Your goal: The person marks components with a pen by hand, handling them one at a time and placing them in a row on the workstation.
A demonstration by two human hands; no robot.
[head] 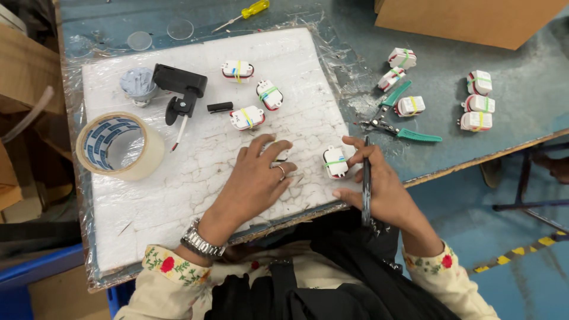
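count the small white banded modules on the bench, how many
10 in clear view: three on the foam board near its top, one by the right hand, three near the pliers, three far right. The left hand may hide another.

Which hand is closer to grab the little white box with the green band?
The right hand, probably. Its fingers already touch that white box, though it also holds a dark pen. The left hand rests beside it.

Cream sleeves with red-and-green floral cuffs, a silver metal wristwatch [202,242], a finger ring [281,170], and dark clothing below.
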